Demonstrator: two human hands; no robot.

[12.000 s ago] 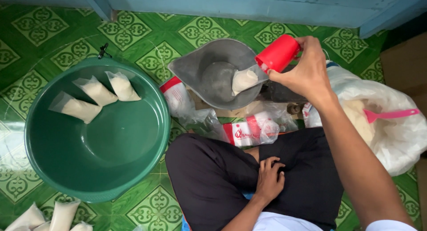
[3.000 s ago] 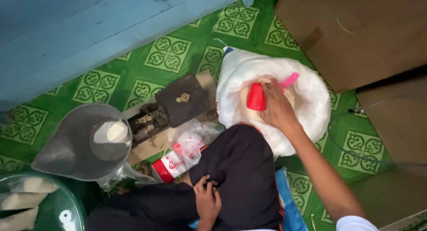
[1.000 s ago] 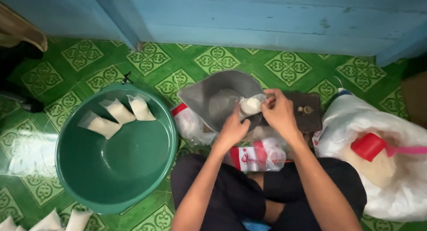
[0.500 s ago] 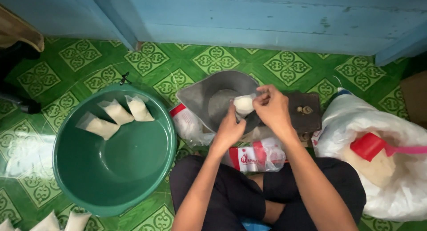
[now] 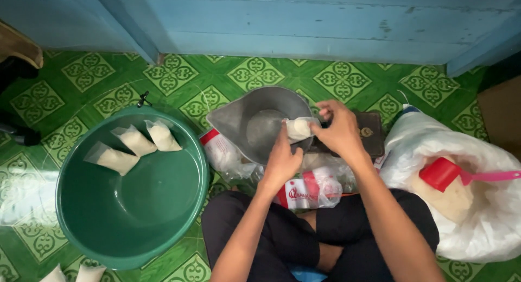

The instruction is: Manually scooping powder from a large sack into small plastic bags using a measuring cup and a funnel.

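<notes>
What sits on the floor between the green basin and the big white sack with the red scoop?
In the head view, between the green basin and the white sack lie the grey metal pan, some plastic packets and the person's crossed legs.

A basin (image 5: 70,217) holding three filled packets (image 5: 135,146) lies left of the scale pan (image 5: 244,116); an open sack (image 5: 488,227) lies right.
</notes>
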